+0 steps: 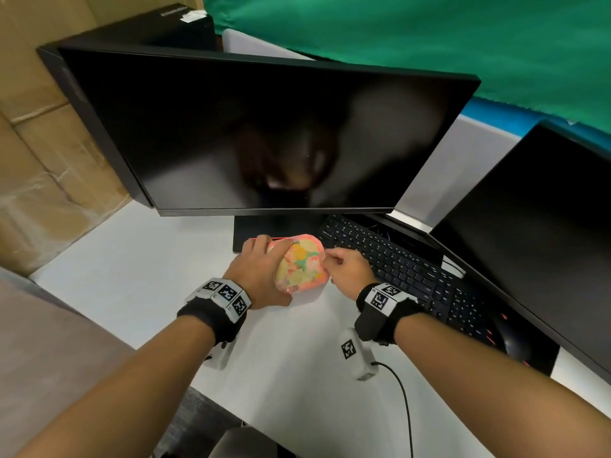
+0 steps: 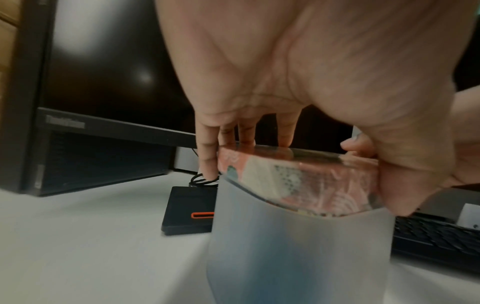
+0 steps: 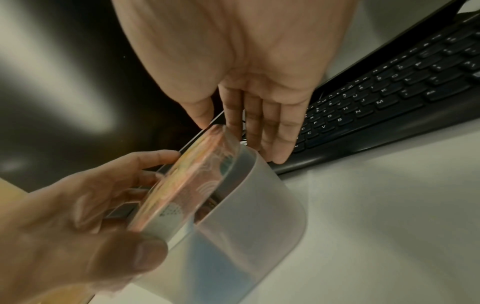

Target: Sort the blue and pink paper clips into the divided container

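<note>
A frosted translucent container point(image 2: 298, 246) stands on the white desk point(image 1: 132, 259) in front of the monitor stand. Its pink patterned lid point(image 1: 302, 262) is tilted up off the rim. My left hand point(image 1: 264, 256) grips the lid, fingers over the far edge and thumb at the near edge. My right hand point(image 1: 340, 262) points down with straight fingers point(image 3: 280, 144) against the container's right wall point(image 3: 259, 195), and its thumb tip touches the lid's corner. A blue tint shows through the frosted wall; I cannot make out any paper clips.
A dark monitor point(image 1: 264, 133) looms just behind the container, with its black stand base point(image 2: 189, 209) beside it. To the right lies a black keyboard point(image 1: 396, 262), then a mouse point(image 1: 510, 342) and a second monitor point(image 1: 545, 226). Cardboard boxes point(image 1: 39, 143) stand at the left.
</note>
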The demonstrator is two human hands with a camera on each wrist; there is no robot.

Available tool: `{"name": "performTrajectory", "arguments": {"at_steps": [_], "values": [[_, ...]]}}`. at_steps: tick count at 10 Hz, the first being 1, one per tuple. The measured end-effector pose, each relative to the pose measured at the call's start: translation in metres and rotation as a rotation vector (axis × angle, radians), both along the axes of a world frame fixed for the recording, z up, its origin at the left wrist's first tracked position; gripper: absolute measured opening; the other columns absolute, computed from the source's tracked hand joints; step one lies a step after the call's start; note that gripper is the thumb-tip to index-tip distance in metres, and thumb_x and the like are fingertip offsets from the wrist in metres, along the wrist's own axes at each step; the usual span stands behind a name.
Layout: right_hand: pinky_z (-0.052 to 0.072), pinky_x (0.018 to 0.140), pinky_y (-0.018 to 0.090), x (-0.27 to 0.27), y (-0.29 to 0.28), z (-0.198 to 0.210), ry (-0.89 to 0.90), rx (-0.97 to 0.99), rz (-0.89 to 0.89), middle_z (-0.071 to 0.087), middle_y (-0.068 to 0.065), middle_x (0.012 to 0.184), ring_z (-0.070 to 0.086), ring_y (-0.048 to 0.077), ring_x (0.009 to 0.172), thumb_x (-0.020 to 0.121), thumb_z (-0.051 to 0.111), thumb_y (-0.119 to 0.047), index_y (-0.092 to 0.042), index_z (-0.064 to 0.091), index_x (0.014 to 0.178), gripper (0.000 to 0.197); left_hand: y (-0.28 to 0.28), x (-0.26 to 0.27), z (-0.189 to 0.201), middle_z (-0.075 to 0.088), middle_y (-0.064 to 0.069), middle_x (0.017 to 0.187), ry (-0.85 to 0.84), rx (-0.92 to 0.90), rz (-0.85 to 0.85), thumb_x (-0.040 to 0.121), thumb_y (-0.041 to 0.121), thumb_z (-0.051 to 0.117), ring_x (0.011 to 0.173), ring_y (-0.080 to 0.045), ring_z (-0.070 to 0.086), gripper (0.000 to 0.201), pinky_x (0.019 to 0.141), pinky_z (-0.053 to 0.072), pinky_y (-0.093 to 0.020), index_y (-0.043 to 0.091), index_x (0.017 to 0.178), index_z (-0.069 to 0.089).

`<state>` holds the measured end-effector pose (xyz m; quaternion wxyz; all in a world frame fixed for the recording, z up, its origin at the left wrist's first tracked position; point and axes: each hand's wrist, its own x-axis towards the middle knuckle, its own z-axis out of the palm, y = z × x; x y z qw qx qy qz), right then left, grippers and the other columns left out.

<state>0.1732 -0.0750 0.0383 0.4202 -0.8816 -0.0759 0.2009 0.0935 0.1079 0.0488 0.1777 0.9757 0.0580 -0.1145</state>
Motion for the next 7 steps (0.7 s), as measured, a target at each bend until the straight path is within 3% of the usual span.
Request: {"name": "performTrajectory", "arguments": {"at_steps": [3, 4, 5, 6, 7], "values": [[0.054, 0.083, 0.025, -0.001, 0.001, -0.004, -0.003, -0.013, -0.080, 0.073, 0.002, 0.101, 0.067, 0.014, 0.091, 0.087, 0.066, -0.021, -0.013, 0.069, 0.112, 0.027, -0.006, 0.011, 0.001, 0.033, -0.002, 0.134, 0.071, 0.032, -0.018, 0.052, 0.055, 0.078, 0.125, -0.027, 0.031, 0.113, 0.096, 0.046, -0.043, 0.039, 0.144, 0.014], [0.050, 0.074, 0.019, -0.002, 0.000, -0.009, 0.007, 0.010, -0.091, 0.073, 0.002, 0.097, 0.066, 0.011, 0.083, 0.086, 0.067, -0.021, -0.012, 0.070, 0.106, 0.023, 0.000, 0.011, 0.003, 0.032, -0.001, 0.131, 0.107, -0.012, -0.012, 0.052, 0.049, 0.081, 0.124, -0.026, 0.031, 0.115, 0.097, 0.045, -0.042, 0.041, 0.144, 0.013], [0.052, 0.075, 0.021, -0.003, 0.001, -0.010, 0.015, 0.015, -0.095, 0.073, 0.002, 0.096, 0.066, 0.012, 0.082, 0.086, 0.068, -0.021, -0.012, 0.071, 0.105, 0.022, 0.002, 0.009, 0.004, 0.032, 0.000, 0.127, 0.125, -0.013, -0.022, 0.050, 0.049, 0.082, 0.121, -0.025, 0.033, 0.118, 0.096, 0.047, -0.043, 0.043, 0.144, 0.011], [0.056, 0.087, 0.034, 0.001, 0.001, -0.015, 0.063, 0.045, -0.105, 0.074, 0.003, 0.097, 0.069, 0.015, 0.088, 0.085, 0.068, -0.022, -0.012, 0.071, 0.106, 0.024, 0.003, 0.011, 0.004, 0.033, 0.000, 0.126, 0.133, 0.003, -0.031, 0.049, 0.052, 0.081, 0.120, -0.025, 0.034, 0.118, 0.094, 0.048, -0.045, 0.043, 0.143, 0.009], [0.056, 0.088, 0.038, -0.001, -0.003, -0.017, 0.097, 0.034, -0.112, 0.072, 0.001, 0.100, 0.067, 0.016, 0.092, 0.085, 0.068, -0.032, -0.013, 0.068, 0.110, 0.031, 0.002, 0.008, 0.000, 0.031, 0.000, 0.131, 0.114, 0.004, -0.006, 0.047, 0.058, 0.079, 0.124, -0.025, 0.032, 0.122, 0.098, 0.046, -0.045, 0.043, 0.144, 0.007]]}}
